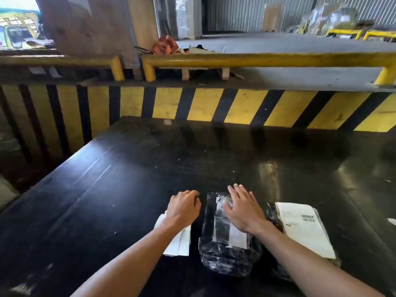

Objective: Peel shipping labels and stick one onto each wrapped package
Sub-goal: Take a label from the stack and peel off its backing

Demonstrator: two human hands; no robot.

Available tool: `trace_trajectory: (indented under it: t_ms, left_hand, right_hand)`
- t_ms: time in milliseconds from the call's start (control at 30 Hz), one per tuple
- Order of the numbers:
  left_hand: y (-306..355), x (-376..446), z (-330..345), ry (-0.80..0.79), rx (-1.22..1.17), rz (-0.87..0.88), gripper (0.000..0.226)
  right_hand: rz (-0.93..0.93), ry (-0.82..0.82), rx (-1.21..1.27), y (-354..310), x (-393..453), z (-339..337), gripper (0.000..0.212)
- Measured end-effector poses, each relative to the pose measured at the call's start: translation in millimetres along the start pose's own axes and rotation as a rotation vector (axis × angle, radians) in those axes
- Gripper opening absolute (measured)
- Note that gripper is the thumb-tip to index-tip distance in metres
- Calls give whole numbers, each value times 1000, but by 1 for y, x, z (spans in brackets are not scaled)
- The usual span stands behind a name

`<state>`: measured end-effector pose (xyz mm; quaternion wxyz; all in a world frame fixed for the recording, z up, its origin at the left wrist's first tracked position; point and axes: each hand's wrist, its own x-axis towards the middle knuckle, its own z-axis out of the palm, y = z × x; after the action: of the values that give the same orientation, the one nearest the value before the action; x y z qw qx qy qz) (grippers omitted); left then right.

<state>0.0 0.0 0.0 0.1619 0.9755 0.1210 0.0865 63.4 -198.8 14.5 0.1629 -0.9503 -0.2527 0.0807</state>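
A black plastic-wrapped package (227, 254) lies near the front of the black table (132, 181), with a pale label (235, 236) on its top. My right hand (244, 209) lies flat on that package, fingers straight, pressing its far half. To the left, my left hand (184, 207) rests with curled fingers over a stack of white label sheets (180, 243); whether it grips them is hidden. A second wrapped package (271, 213) at the right carries a large white shipping label (304, 228) with a barcode.
A yellow and black striped wall (235, 106) rises behind the table's far edge. Yellow railings (257, 58) run above it. An orange bundle (165, 45) and wooden boards lie beyond. A small scrap (167, 122) sits at the table's back.
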Motion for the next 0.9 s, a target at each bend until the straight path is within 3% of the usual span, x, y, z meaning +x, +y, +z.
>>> trace_trajectory:
  t_ms: [167, 300, 567, 900]
  left_hand:
    - [-48, -39, 32, -155, 89, -208, 36]
    - [-76, -61, 50, -119, 103, -317, 38]
    - [-104, -55, 58, -112, -174, -708, 49]
    - [-110, -42, 49, -45, -421, -910, 17]
  right_hand:
    - [7, -80, -84, 3, -4, 33, 67]
    - [6, -16, -127, 6, -5, 42, 68]
    - [14, 14, -137, 5, -6, 45, 68]
    - [13, 37, -123, 6, -7, 47, 68]
